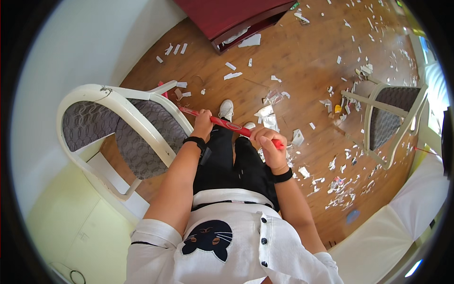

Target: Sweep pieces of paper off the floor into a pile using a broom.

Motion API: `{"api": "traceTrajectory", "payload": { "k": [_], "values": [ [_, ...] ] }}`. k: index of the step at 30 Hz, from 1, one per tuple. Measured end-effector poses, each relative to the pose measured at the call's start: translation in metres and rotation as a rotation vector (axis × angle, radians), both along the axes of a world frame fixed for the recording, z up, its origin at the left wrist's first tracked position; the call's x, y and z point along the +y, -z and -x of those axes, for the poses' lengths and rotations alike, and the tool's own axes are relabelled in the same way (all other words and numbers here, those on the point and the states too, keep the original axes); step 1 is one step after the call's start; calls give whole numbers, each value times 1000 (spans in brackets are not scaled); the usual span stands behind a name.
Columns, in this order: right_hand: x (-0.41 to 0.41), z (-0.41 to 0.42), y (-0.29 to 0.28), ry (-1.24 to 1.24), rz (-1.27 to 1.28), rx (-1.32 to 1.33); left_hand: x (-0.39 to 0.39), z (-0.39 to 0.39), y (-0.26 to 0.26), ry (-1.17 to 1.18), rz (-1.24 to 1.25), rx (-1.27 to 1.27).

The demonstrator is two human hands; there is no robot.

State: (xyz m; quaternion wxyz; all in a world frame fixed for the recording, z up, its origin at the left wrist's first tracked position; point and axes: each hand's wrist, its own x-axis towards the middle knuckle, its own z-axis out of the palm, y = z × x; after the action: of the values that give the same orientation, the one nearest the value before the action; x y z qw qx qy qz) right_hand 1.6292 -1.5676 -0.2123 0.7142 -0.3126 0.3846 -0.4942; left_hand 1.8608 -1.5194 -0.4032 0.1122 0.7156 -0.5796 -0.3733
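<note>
Both of my hands grip a red handle [230, 125], long and thin like that of a broom. It slants from the right down by my waist to the upper left. My right hand [269, 143] closes around it near its rounded end. Farther along, my left hand [203, 123] wraps the shaft beside the armchair [142, 135] with patterned grey upholstery. Past the chair's pale frame a red piece [164, 89] shows, roughly in line with the handle. Whether the two are joined I cannot tell, since the chair hides that stretch.
White paper scraps [342, 191] litter the wooden floor [301, 60]. A dark red cabinet [234, 17] stands ahead against the pale wall [88, 46]. Another chair [386, 117] is at the right, close to white draped fabric [383, 223]. A blue round object [353, 216] lies nearby.
</note>
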Motion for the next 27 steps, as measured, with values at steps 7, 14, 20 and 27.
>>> {"api": "traceTrajectory", "payload": {
  "k": [7, 14, 20, 27],
  "values": [
    [18, 28, -12, 266, -142, 45, -9, 25, -1, 363, -214, 28],
    [32, 88, -84, 436, -16, 166, -2, 108, -59, 603, -246, 208],
    [50, 117, -88, 422, 36, 77, 24, 129, -78, 480, -189, 140],
    [96, 143, -97, 361, 91, 226, 33, 171, -79, 466, -96, 107]
  ]
}}
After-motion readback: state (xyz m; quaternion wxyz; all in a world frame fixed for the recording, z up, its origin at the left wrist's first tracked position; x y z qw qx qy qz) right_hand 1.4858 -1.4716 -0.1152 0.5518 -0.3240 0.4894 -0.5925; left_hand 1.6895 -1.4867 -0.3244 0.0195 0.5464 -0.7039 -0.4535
